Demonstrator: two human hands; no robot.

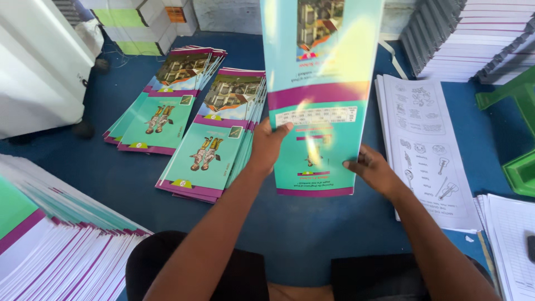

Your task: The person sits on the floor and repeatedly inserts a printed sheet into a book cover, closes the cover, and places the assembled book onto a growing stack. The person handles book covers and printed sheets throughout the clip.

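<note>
Both hands hold one teal book cover [320, 83] upright above the blue floor [111, 173]. Left hand [266, 146] pinches its left edge, thumb in front; right hand [376, 170] grips its lower right corner. Two fanned cover stacks [212, 150] lie left of it, a printed worksheet pile [426, 145] to its right.

The scene is evenly and brightly lit by soft daylight. Strong yellowish glare is seen on the glossy cover [319, 95], which is smeared by motion blur. Only faint shadows are cast on the blue floor [111, 173]. Edges are bent by wide-angle distortion.
</note>
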